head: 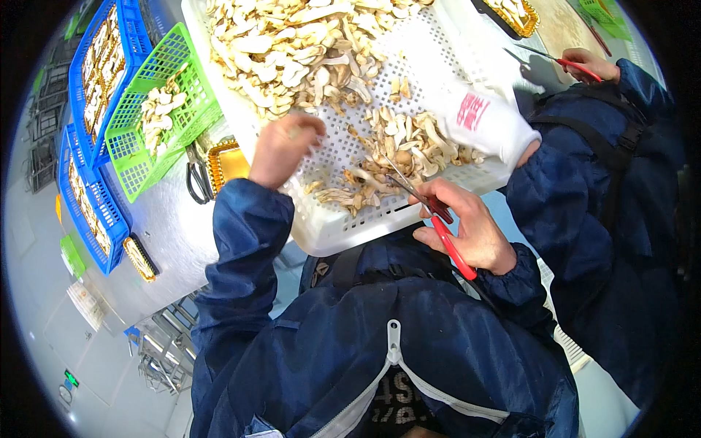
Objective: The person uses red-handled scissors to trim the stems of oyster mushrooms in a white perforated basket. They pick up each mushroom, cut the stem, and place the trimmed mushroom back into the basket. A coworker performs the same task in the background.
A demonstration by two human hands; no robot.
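My right hand (465, 224) holds red-handled scissors (452, 246) at the near edge of a white perforated plastic tray (328, 235). The scissor blades point up and left over a small heap of sliced mushrooms (405, 142). My left hand (287, 145) is blurred above the tray's left side, fingers curled, and whether it holds anything is unclear. A large pile of sliced mushrooms (290, 49) fills the far left of the tray. A few mushroom pieces (350, 197) lie near the front wall.
Left of the tray stand a green basket (191, 115) with mushrooms, black-handled scissors (197, 175), a gold tray (233, 164) and blue crates (118, 219) of packed mushrooms. A co-worker's white-gloved hand (487, 120) reaches over the tray from the right; another bare hand (591, 65) holds red-handled scissors farther off.
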